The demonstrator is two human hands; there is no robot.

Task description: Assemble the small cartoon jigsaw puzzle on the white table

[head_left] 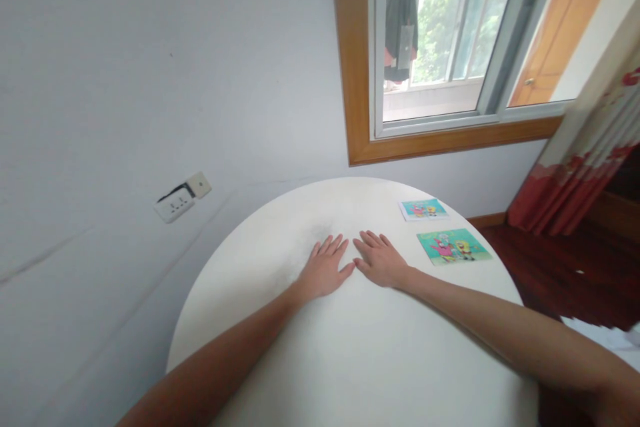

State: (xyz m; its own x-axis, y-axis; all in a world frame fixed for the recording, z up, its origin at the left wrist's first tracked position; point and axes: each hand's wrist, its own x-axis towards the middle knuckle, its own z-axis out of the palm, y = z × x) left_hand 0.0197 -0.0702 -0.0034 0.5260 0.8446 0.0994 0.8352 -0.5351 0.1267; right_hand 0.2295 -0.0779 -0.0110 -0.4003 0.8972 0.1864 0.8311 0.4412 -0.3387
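The left hand [324, 273] lies palm down on the white round table [360, 353], fingers straight and slightly apart, with the right hand [383, 263] flat at its three o'clock, fingers likewise a little spread, the thumb tips too close to tell whether they touch. From the right hand, the larger picture card [454, 247] lies at about three o'clock and the smaller picture card [424, 209] at about one, both on the table near its rim.

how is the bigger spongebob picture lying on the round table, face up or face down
Face up: the larger SpongeBob picture shows its pink and yellow characters, flat on the white round table.
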